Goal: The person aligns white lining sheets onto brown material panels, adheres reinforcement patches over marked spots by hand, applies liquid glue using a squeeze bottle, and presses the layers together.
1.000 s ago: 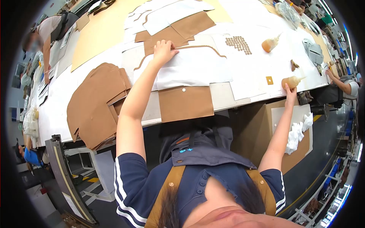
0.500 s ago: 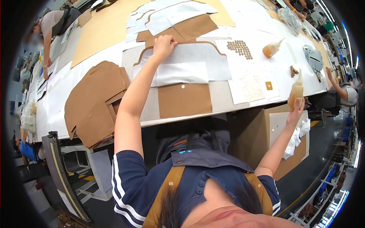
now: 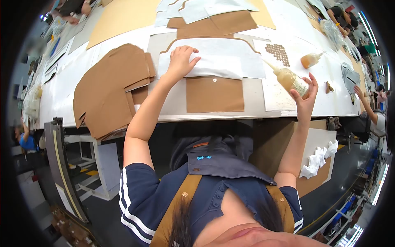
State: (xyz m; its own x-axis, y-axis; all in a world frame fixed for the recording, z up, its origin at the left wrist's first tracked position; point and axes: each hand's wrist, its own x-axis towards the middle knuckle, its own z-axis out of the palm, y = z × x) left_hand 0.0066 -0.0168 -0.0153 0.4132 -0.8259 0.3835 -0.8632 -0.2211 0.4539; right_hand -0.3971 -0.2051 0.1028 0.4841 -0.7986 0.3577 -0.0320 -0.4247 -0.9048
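My left hand [image 3: 180, 64] rests on the left part of a white-backed panel [image 3: 253, 68] with a brown curved top edge, its fingers stretched out and its thumb apart. A folded white strip [image 3: 222, 68] lies across that panel. Below it, a flat brown piece [image 3: 215, 96] shows a small white disc [image 3: 214, 80] near its top. My right hand [image 3: 305, 92] is wrapped round a squeeze bottle [image 3: 290, 80] with a pale yellowish content. The bottle is tilted, its thin nozzle pointing up and left, near the panel's right side.
A stack of brown cut pieces [image 3: 107, 86] lies at left. More white and brown pieces [image 3: 222, 22] are at the back. Small round discs [image 3: 277, 54], a second bottle [image 3: 310, 60] and a grey object [image 3: 350, 77] lie at right. Crumpled white tissue [image 3: 317, 160] sits on a carton below the table.
My left hand has come down from the panel's top edge and its fingers have opened out. My right hand has brought the bottle up and left over the table, tipping it.
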